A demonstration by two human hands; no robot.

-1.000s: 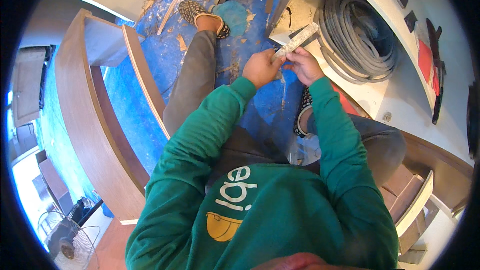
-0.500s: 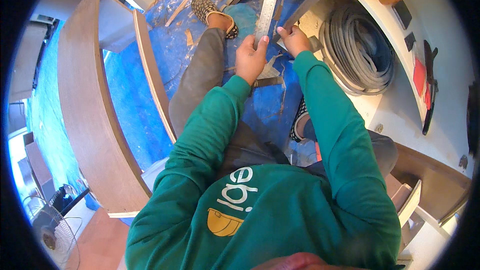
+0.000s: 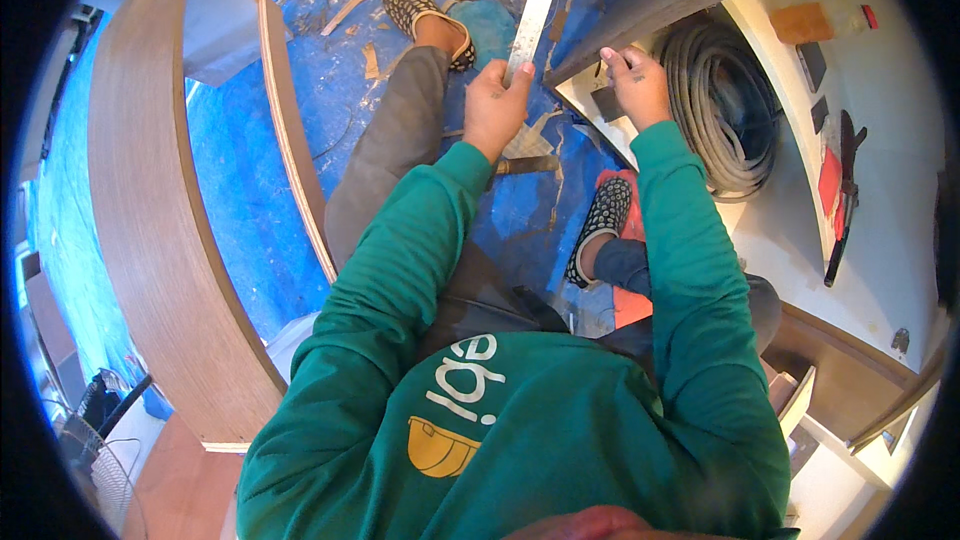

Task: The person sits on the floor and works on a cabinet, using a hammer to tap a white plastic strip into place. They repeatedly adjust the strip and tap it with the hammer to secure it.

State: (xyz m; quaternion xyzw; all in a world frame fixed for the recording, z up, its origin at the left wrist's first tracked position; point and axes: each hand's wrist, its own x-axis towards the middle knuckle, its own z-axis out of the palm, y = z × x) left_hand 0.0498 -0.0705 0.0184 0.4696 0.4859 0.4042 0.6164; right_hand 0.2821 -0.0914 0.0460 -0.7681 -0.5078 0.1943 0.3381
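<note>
head view | left hand (image 3: 495, 110): grip clamped round near end of flat ruler-like strip (image 3: 532, 20), far end out over blue sheeting (image 3: 320, 70) | right hand (image 3: 640, 90): curled beside grey hose coil (image 3: 735, 165), can't tell if grip pinches anything | handling: firm hold advisable, strip tip clear of brown panel (image 3: 680, 0)

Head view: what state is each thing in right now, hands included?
Left hand: closed around the strip
Right hand: fingers curled; whether it holds anything, unclear
Strip: held at its near end, far end free
Coil: wound in loops
Blue sheet: spread on the floor, littered with scraps
Clogs: worn, one on each foot
</note>
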